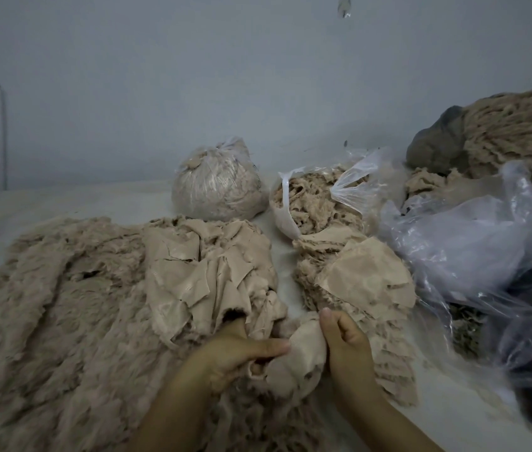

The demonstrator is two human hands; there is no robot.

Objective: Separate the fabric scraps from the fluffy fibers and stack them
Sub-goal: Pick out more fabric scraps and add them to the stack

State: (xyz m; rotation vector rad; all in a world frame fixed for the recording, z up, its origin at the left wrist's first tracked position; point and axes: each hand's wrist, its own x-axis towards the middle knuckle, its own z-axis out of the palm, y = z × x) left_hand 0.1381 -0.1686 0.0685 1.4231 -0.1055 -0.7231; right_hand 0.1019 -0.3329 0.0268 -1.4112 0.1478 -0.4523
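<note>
Two hands work at the near edge of a pale desk [62,203], both gripping one beige fabric scrap [294,360]. The largest thing on the desk is the spread of fluffy fibers [56,308] covering its left half, and a loose heap of scraps [206,272] lies on that spread's right side. Across a bare strip, a flatter stack of scraps [366,282] sits just right of centre.

The left hand [238,353] has its thumb pressed over the scrap's left side with the fingers curled beneath. The right hand [346,344] pinches the opposite side, fingers closed tight on the cloth. To do this step well, the hands should probably pull the scrap taut, shake off clinging fluff, then lay it flat on the right-hand stack with edges aligned.

Toward the far edge stand an open bag of fibers [310,203] and a tied bag [219,181]. Crumpled clear plastic [473,239] crowds the right side just beside the stack and could catch on a scrap being set down. A further fiber mound [519,135] fills the far right corner.
</note>
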